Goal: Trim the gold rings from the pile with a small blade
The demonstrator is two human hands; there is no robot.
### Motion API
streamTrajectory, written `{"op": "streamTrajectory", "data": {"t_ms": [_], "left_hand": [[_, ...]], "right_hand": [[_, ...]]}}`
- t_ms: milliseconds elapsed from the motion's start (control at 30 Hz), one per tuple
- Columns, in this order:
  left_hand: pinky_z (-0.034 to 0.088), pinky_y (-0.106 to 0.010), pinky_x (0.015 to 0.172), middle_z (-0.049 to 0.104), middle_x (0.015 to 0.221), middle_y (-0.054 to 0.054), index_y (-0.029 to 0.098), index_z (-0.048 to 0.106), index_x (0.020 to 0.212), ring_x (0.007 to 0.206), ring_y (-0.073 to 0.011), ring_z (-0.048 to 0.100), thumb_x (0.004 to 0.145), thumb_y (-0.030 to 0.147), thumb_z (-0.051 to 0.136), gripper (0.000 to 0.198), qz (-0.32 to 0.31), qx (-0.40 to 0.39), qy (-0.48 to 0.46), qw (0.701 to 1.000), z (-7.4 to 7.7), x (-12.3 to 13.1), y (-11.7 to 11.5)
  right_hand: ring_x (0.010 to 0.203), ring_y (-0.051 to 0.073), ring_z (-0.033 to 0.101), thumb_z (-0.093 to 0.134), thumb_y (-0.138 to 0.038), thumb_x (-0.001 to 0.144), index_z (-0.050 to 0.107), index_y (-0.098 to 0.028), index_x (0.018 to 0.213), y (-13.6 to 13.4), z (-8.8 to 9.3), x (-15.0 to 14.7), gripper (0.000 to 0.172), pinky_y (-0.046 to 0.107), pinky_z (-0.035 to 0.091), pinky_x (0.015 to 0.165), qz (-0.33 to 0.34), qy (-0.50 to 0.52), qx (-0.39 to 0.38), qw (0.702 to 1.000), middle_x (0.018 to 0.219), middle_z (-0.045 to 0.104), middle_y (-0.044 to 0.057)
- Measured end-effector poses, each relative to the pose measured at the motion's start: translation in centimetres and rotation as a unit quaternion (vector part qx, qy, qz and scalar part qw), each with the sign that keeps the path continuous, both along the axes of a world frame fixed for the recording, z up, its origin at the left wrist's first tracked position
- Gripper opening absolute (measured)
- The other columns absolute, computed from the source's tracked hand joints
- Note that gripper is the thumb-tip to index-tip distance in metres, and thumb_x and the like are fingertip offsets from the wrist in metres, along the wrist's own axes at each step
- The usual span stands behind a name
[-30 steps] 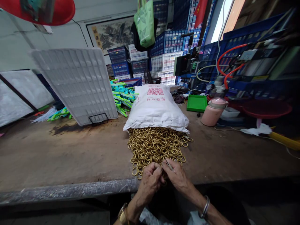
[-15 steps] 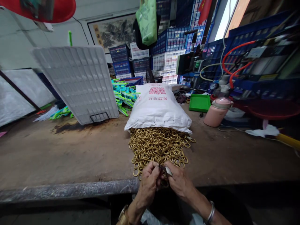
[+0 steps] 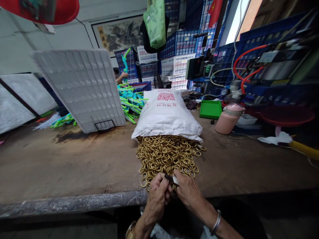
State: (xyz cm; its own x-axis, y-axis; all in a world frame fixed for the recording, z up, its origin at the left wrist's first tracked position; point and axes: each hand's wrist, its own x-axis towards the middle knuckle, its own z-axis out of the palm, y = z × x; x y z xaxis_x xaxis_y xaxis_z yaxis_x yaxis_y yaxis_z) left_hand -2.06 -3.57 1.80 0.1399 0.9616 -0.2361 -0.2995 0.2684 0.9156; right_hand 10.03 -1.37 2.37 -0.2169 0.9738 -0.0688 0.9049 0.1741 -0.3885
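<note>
the left hand [image 3: 159, 190] has a narrow, pinched grip on the dark end of a small dark-and-pale strip [image 3: 170, 179]; the right hand [image 3: 186, 189] closes on its pale end. the strip spans both grips, neither nearer, its long axis crosswise, dark end pointing left and slightly away. just beyond both grips, gold-coloured rings [image 3: 165, 157] heap on the worktop [image 3: 74, 166] before a white printed sack [image 3: 166, 114].

A framed landscape picture [image 3: 122, 35] hung on the pale wall [image 3: 66, 39] near stacked blue and white crates [image 3: 175, 66], bright light showed through an opening [image 3: 234, 28] at upper right, and a brown worktable [image 3: 74, 162] stood over dim floor [image 3: 62, 229].
</note>
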Motion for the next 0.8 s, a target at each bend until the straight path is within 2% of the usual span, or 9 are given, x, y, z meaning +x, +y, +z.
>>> {"op": "streamTrajectory", "data": {"t_ms": [233,367,433,500,567,667,800], "left_hand": [[0.018,-0.015,0.035,0.036,0.047,0.009,0.018,0.041,0.066,0.035,-0.0022,0.024,0.077,0.052,0.049,0.036,0.008,0.001,-0.018,1.0,0.1,-0.3,-0.8],[0.016,-0.015,0.034,0.043,0.05,0.008,0.018,0.042,0.068,0.034,-0.0017,0.026,0.076,0.05,0.051,0.034,-0.016,0.013,-0.013,1.0,1.5,-0.6,-1.6],[0.017,-0.016,0.034,0.046,0.051,0.007,0.018,0.043,0.069,0.034,-0.0014,0.026,0.075,0.05,0.052,0.034,-0.024,0.014,-0.02,0.999,2.2,-0.7,-1.8],[0.017,-0.015,0.034,0.046,0.05,0.007,0.018,0.044,0.069,0.033,-0.0013,0.027,0.073,0.051,0.054,0.035,-0.016,0.0,-0.042,0.999,2.5,-0.7,-1.6],[0.017,-0.015,0.035,0.046,0.049,0.008,0.018,0.044,0.07,0.034,-0.0013,0.027,0.073,0.05,0.056,0.034,-0.005,-0.016,-0.071,0.997,2.4,-0.7,-1.3],[0.018,-0.015,0.037,0.046,0.05,0.007,0.017,0.044,0.07,0.036,-0.0016,0.03,0.075,0.045,0.055,0.031,-0.001,-0.02,-0.112,0.993,1.8,-0.6,-0.9],[0.018,-0.015,0.037,0.048,0.053,0.006,0.016,0.045,0.072,0.037,-0.0015,0.031,0.077,0.042,0.053,0.028,0.0,-0.026,-0.119,0.993,1.1,-0.8,-0.7]], "right_hand": [[0.062,0.015,0.056,0.04,0.001,0.069,0.049,-0.017,0.084,0.0,0.0,-0.6,0.026,0.025,0.021,0.052,-0.008,-0.016,0.022,1.0,0.07,0.063,0.005],[0.058,0.015,0.054,0.039,-0.003,0.072,0.051,-0.018,0.081,1.1,-0.4,1.1,0.021,0.024,0.023,0.051,-0.058,-0.008,0.005,0.998,0.064,0.06,0.004],[0.056,0.014,0.05,0.039,-0.009,0.074,0.05,-0.019,0.076,1.7,-0.7,2.0,0.015,0.024,0.025,0.052,-0.072,0.026,0.009,0.997,0.061,0.056,0.002],[0.054,0.013,0.047,0.038,-0.018,0.076,0.047,-0.02,0.066,1.8,-1.1,2.3,0.014,0.023,0.029,0.052,-0.062,0.111,0.011,0.992,0.056,0.05,-0.001],[0.053,0.012,0.044,0.037,-0.032,0.079,0.043,-0.021,0.06,1.4,-1.6,1.7,0.023,0.023,0.032,0.053,-0.044,0.233,-0.015,0.971,0.054,0.046,-0.003],[0.052,0.011,0.043,0.034,-0.052,0.079,0.044,-0.02,0.06,0.3,-2.2,0.0,0.038,0.022,0.034,0.05,-0.008,0.394,-0.105,0.913,0.055,0.047,-0.003],[0.048,0.01,0.041,0.039,-0.056,0.075,0.043,-0.02,0.06,-0.7,-2.1,-1.5,0.04,0.021,0.032,0.046,-0.017,0.481,-0.192,0.855,0.051,0.045,-0.004]]}}
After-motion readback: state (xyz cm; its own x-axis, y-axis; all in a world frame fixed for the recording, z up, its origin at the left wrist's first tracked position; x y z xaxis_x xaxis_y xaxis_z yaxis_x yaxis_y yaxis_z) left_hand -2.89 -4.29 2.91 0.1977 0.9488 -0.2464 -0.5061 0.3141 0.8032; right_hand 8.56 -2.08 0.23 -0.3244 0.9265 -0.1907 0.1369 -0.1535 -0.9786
